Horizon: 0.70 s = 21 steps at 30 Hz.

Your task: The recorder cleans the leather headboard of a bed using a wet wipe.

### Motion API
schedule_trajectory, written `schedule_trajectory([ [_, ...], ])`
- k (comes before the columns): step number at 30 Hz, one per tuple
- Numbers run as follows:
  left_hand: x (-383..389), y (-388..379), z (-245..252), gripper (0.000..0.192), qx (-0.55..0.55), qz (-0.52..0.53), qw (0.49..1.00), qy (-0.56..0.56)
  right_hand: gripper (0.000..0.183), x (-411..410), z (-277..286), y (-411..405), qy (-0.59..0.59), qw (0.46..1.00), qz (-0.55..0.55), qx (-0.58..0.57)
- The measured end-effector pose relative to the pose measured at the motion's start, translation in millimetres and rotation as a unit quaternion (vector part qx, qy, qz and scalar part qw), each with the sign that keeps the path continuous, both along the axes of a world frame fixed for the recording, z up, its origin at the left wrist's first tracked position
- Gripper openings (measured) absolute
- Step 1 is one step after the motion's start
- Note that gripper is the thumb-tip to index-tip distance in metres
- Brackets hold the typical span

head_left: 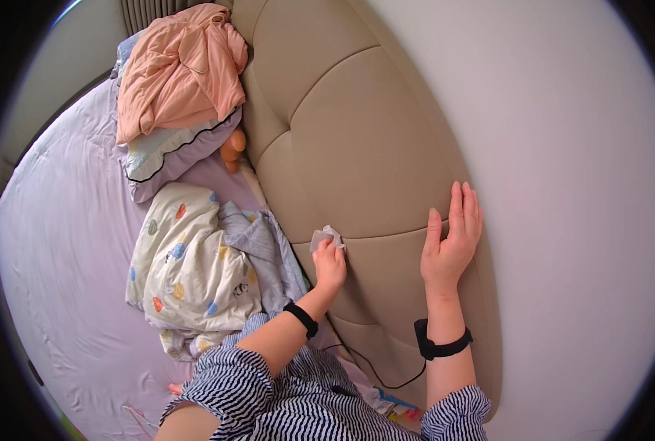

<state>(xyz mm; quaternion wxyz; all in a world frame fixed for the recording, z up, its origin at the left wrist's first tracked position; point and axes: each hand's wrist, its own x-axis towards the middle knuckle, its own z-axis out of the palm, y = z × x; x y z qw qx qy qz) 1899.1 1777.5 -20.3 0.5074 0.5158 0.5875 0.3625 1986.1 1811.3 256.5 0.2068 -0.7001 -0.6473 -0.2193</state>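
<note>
My left hand point(330, 264) grips a thin white wipe or tissue point(333, 237) against the lower part of a beige padded headboard point(360, 154), close to a stitched seam. Part of the wipe is bunched between the fingers. Flat against the headboard's far right edge, beside the white wall, rests my right hand point(452, 242) with its fingers extended and thumb apart, holding nothing. Each wrist wears a black band, and a thin black cable runs from the right one.
A cream patterned quilt point(195, 264) and grey bedding lie left of the headboard on the lilac sheet point(62, 248). Farther up are a folded peach quilt point(184, 77), stacked pillows point(195, 160) and an orange plush toy point(232, 150). The white wall point(570, 193) stands at right.
</note>
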Motion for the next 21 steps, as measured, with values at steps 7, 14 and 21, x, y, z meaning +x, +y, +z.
schedule_trajectory([
  [7,-24,16,-13,0.022,0.028,-0.063,0.997,-0.033,0.05,1,-1,0,-0.019,1.0,-0.004,0.006],
  [14,-105,26,-4,0.03,-0.446,-0.044,0.676,-0.586,0.051,2,0,0,-0.011,1.0,0.014,0.012],
  [21,-119,16,20,0.023,-0.438,-0.041,0.67,-0.598,0.052,1,0,-1,-0.029,1.0,0.002,0.009],
])
